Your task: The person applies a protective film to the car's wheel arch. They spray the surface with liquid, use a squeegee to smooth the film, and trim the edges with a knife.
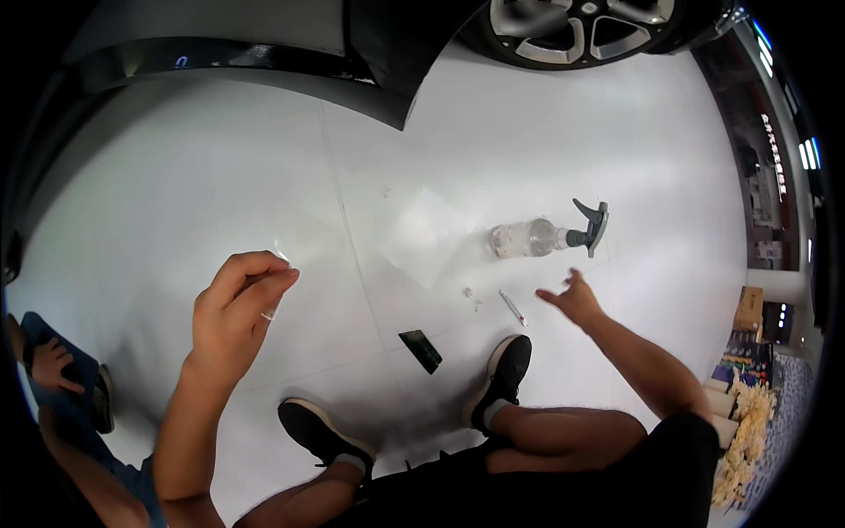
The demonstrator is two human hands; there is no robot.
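Note:
My left hand (pixel 231 312) is closed in a pinch on a small piece of clear film (pixel 281 250); bits of it show above and below the fingertips. My right hand (pixel 576 301) is held over the floor with thumb and fingers apart, holding nothing. Just beyond it a clear spray bottle (pixel 525 238) with a dark grey trigger head lies on its side. A slim white pen-like tool (pixel 512 308) lies to the left of that hand. Between my shoes is a flat dark card-like piece (pixel 421 351). A faint transparent sheet (pixel 427 231) seems to lie mid-floor.
Small crumpled clear scraps (pixel 473 297) lie near the pen-like tool. Ahead stand a dark car's lower body panel (pixel 264 70) and its wheel (pixel 581 31). Another person's hand (pixel 55 363) and leg are at far left. Boxes (pixel 749 308) stand at far right.

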